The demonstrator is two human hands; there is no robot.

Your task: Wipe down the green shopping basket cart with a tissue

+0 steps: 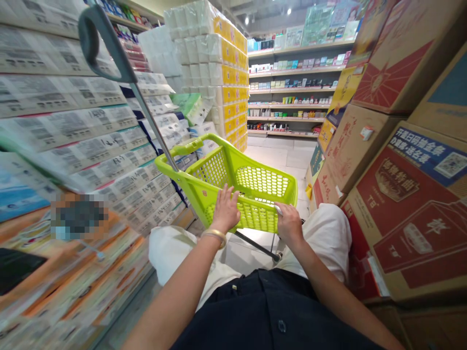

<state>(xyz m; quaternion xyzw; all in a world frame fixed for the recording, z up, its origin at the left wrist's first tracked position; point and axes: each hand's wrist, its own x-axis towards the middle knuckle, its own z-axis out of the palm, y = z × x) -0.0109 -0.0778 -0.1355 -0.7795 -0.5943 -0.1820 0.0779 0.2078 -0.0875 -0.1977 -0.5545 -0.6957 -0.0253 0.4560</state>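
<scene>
A lime-green shopping basket cart [257, 206] with perforated sides stands in front of my knees, and no goods show inside it. My left hand [226, 210] rests on the near rim of the basket, fingers spread and palm down; a gold bangle [215, 237] circles that wrist. At the right end of the same rim, my right hand [290, 224] is closed around a small white thing [278, 209], perhaps a cloth or tissue, pressed against the rim. Most of it is hidden by the fingers. The cart's grey pull handle [126, 68] rises on a metal pole at the left.
Stacked packs of tissue paper [65, 92] line the left side. Beyond them stands a tall stack of wrapped paper rolls [229, 73]. Cardboard cartons [412, 209] crowd close on the right. Shelves of small boxed goods [295, 63] stand across the tiled floor [277, 158].
</scene>
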